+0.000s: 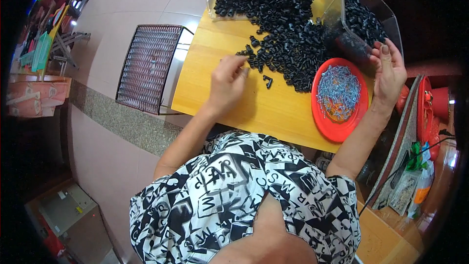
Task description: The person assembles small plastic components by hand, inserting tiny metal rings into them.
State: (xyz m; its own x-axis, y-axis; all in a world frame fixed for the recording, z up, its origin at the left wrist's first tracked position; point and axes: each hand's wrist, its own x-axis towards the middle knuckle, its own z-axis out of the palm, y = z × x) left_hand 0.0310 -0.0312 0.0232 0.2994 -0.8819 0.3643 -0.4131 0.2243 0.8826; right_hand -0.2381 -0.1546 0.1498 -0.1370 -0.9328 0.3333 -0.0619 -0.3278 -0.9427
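Observation:
A heap of small black plastic parts (288, 39) spreads over the yellow wooden table (205, 83). My left hand (227, 80) is at the heap's near left edge, fingers curled in and thumb close to them; whatever they grip is hidden. One black part (267, 82) lies apart, just right of that hand. My right hand (389, 71) is raised beside the clear plastic bin (349, 24), its fingertips drawn together on something too small to make out. Between the hands, nearer the right, a red plate (320, 120) holds many small silvery metal pieces (339, 90), apparently screws.
More black parts (361, 17) lie in the clear bin at the right. A woven-top stool (149, 66) stands left of the table. On the right are red items and packets (420, 166) beside a board edge (400, 137).

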